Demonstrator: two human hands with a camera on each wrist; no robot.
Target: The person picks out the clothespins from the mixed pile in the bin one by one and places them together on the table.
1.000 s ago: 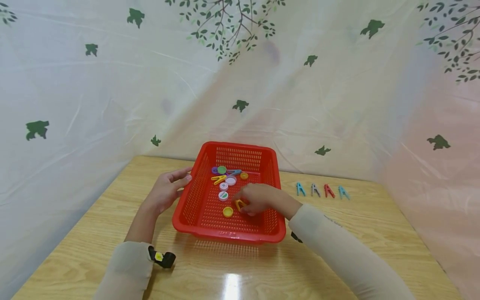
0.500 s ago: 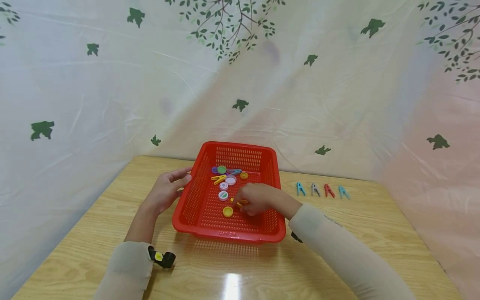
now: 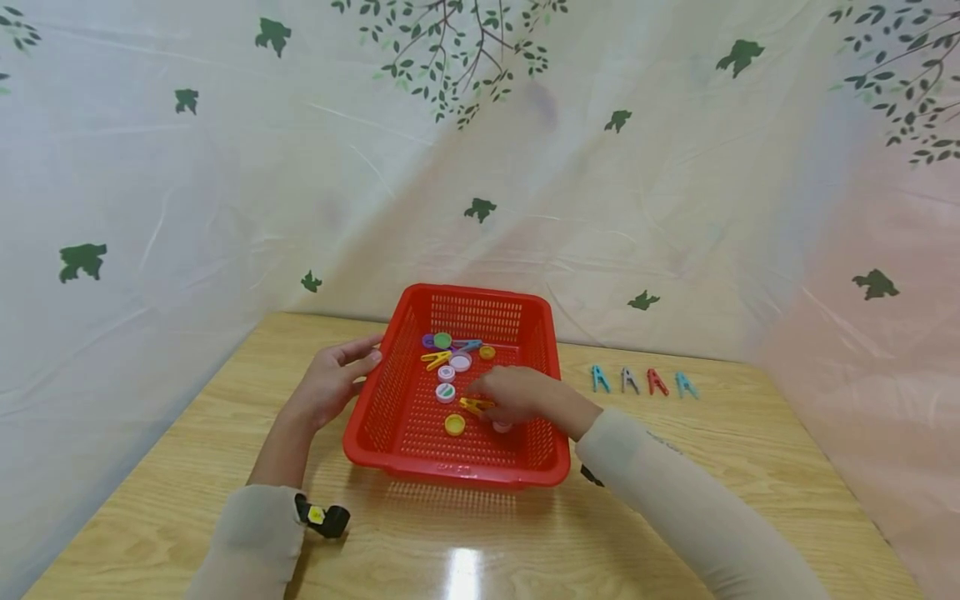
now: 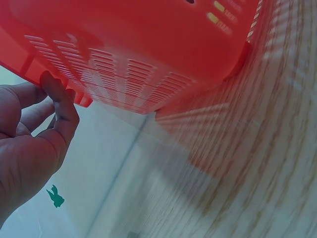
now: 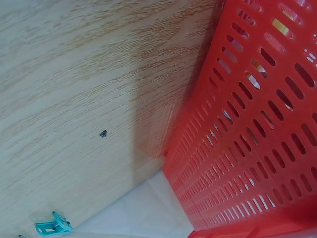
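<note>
A red mesh basket (image 3: 457, 477) stands on the wooden table (image 3: 187, 467). My right hand (image 3: 483, 397) is inside it and pinches a yellow-orange clothespin (image 3: 472, 406) just above the bottom. A yellow cap (image 3: 454, 425) lies beside the pin, and a pale cap (image 3: 501, 427) shows under the hand. My left hand (image 3: 366, 361) rests with fairly straight fingers on the basket's left wall. In the left wrist view those fingertips (image 4: 59, 99) touch the rim (image 4: 124, 59). The right wrist view shows only the basket wall (image 5: 247, 148), not the hand.
More caps and pins lie at the basket's far end, among them a yellow pin (image 3: 436, 358), a green cap (image 3: 442, 339) and a blue pin (image 3: 468, 343). Several clothespins (image 3: 657, 382) stand in a row on the table to the right. A printed curtain (image 3: 225, 208) backs the table.
My right hand has shifted slightly up and left with the yellow-orange pin, which now lies flatter in the fingers. A pale cap has come into view under the hand. The left hand has stayed put.
</note>
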